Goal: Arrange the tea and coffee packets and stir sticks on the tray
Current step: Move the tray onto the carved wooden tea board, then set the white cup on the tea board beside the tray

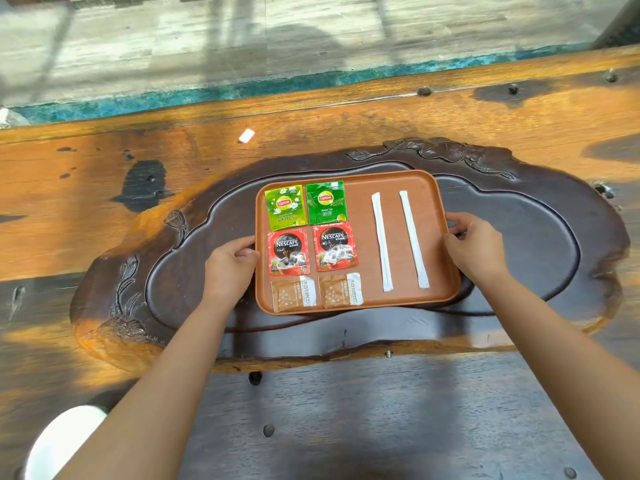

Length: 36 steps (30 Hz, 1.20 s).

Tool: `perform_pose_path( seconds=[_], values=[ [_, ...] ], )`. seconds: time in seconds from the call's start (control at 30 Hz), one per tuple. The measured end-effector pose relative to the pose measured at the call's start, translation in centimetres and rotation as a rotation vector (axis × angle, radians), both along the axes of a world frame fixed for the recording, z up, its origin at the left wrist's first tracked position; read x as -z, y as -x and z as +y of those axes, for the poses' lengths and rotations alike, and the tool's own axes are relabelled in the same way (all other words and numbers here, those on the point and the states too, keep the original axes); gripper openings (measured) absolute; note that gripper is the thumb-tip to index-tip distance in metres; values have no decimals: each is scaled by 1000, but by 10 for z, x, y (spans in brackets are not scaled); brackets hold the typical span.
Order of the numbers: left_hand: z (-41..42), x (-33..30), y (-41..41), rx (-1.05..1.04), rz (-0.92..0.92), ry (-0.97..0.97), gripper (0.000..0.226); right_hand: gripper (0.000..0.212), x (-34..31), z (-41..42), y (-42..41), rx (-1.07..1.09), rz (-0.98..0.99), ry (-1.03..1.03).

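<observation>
Tray (398, 178) sits in the carved board's (519, 209) hollow; my left hand (230, 268) and right hand (476, 247) clasp its side rims. Stiff, likely light; loose packets (294, 251) and stir sticks (382, 240) could slide, so level matters.

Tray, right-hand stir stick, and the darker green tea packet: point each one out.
tray (394, 178): head view, bare far rim.
right-hand stir stick (414, 239): head view, middle of its white wrapper.
darker green tea packet (325, 202): head view, centre of its front, near the yellow logo.
</observation>
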<state>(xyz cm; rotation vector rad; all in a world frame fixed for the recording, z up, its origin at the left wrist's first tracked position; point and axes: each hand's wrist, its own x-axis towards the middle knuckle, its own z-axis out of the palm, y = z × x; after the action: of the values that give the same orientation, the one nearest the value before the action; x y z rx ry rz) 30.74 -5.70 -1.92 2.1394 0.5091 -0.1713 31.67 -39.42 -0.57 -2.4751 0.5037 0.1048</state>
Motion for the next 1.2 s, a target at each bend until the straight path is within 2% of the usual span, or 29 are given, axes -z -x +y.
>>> perform_pose_path(
  seconds=[0.13,0.23,0.3,0.37,0.5,0.67,0.77,1.0,1.1,1.2],
  values=[
    [7,-7,8,-66,45,121,28,38,-5,2,7,8,48,-39],
    [8,-19,37,-154,26,199,22,32,-10,12,34,48,0,-43],
    [7,-24,66,-175,21,221,20,39,-12,26,65,99,-58,-38],
    [7,-24,98,-140,14,152,19,39,-14,51,100,64,-107,-47],
    [4,-20,155,-40,-90,-87,16,36,-5,104,156,-209,-141,-17],
    [18,-19,208,266,-131,-419,32,39,6,153,202,-616,-96,198],
    [41,-20,226,333,-148,-520,31,39,18,164,214,-789,-65,323],
    [132,-40,244,252,-222,-716,31,44,46,175,218,-1044,-33,378],
    [176,-39,249,200,-84,-805,41,50,56,175,214,-1128,-29,403],
    [209,-28,259,156,75,-780,49,54,63,172,210,-1163,2,429]
  ],
)
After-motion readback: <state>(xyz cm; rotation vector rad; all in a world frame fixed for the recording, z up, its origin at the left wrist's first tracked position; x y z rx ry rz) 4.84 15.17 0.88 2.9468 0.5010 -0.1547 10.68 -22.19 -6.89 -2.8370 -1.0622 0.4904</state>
